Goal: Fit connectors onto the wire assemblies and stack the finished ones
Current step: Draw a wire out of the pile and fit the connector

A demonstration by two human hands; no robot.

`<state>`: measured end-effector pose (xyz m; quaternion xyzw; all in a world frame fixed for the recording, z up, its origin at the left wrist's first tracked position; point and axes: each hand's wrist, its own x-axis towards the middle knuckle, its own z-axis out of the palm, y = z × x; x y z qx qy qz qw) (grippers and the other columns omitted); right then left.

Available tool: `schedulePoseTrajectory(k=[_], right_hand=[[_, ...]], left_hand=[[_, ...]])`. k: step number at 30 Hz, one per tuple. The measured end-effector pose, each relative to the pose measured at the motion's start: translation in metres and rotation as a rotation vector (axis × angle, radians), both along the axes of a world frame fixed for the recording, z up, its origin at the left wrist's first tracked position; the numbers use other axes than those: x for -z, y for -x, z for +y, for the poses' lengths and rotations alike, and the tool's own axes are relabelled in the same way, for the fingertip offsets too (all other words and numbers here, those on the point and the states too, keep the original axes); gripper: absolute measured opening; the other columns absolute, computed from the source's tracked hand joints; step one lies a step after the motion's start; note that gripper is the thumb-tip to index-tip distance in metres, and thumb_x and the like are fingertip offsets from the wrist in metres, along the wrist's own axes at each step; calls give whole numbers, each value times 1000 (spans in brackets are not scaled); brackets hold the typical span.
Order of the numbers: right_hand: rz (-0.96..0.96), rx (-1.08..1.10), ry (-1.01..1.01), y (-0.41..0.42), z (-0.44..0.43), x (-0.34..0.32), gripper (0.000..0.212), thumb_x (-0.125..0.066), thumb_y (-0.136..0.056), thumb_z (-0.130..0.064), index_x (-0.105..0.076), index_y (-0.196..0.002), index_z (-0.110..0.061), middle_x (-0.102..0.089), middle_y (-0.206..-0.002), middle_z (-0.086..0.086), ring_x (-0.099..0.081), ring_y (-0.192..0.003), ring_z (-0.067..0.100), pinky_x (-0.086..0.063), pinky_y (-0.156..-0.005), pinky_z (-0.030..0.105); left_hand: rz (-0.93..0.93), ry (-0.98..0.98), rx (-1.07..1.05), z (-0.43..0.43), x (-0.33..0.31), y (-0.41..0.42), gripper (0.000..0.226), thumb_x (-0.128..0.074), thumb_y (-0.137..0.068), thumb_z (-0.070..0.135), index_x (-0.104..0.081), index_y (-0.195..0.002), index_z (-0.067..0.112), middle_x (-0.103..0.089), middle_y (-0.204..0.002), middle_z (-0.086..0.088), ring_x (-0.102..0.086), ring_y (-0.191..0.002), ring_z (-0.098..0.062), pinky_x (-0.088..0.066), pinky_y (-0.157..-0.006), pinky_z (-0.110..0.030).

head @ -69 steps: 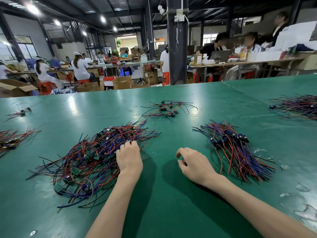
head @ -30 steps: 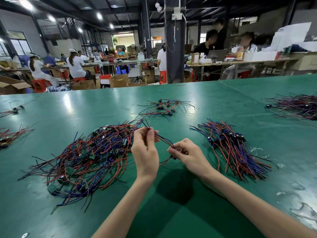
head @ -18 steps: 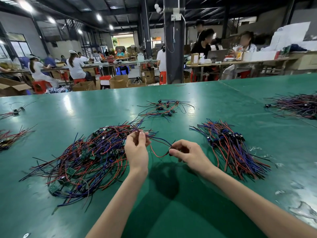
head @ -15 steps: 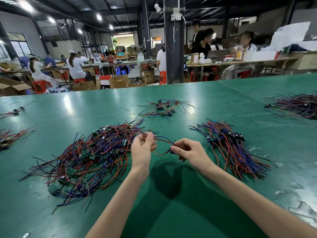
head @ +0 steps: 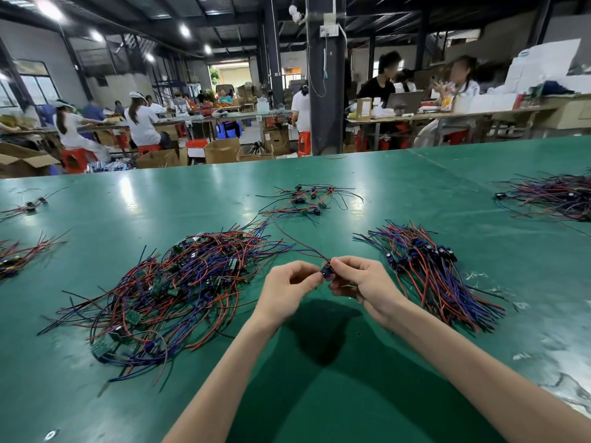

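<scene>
Bright overhead lamps, tabletop glare, wide-angle distortion.

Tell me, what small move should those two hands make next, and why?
Probably push the connector home on its red wire: the left hand and right hand both pinch it, and the wire trails toward the tangled pile, not yet laid on the neat stack.

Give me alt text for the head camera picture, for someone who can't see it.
A left hand and a right hand pinch a small dark connector above a green table, between a tangled wire pile and a neater stack.
</scene>
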<state>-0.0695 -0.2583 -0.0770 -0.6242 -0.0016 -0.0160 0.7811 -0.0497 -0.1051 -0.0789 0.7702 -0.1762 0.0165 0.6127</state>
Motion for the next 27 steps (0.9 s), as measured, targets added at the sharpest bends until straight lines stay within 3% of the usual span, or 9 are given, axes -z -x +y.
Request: schedulePoseTrajectory(k=[4,9,14,20,23,27], right_hand=[[29,73,-13,-1,-3,-3,23,-53,-96,-15,-69,-82,-7,-68,-65,4,-59,-50,13,-51,-50,22],[11,251,214,-4,-9,1,23,-52,-97,-16,-69,-85,-7,-64,-66,5,-54,-51,12,-45,-52,23],[10,266,276,-3,-8,2,23,-50,-98,-17,-68,-85,-10,-65,-68,3,-53,-54,11,-41,-53,21],[-51,248,262,-2,-6,-2,20,-42,-100,-13,-58,-89,-12,-67,-67,3,-52,-52,10,-37,-51,19],[-57,245,278,-3,-6,-1,18,-38,-101,-12,-54,-93,-13,-67,-65,2,-52,-53,11,-38,-52,21],[-29,252,436,-8,-10,5,20,-41,-99,-10,-57,-89,-14,-67,-64,2,-53,-56,13,-41,-52,20]], left_hand=[[-12,63,-29,1,-4,1,11,-63,-87,1,-68,-82,10,-65,-67,5,-50,-55,4,-39,-58,-9],[46,318,-106,6,-12,2,14,-59,-89,3,-68,-82,12,-67,-67,8,-52,-58,3,-42,-62,-7],[163,458,-132,9,-17,3,11,-59,-90,9,-66,-85,14,-68,-72,5,-51,-57,2,-40,-55,-6],[44,383,-121,4,-14,4,12,-60,-89,0,-69,-94,6,-70,-69,8,-59,-63,3,-44,-64,-7],[5,336,-101,2,-13,6,22,-60,-89,-1,-71,-93,18,-72,-78,7,-63,-74,0,-47,-73,-10],[-29,285,-114,2,-11,5,21,-60,-90,2,-72,-97,17,-71,-83,5,-58,-74,0,-45,-72,-8]])
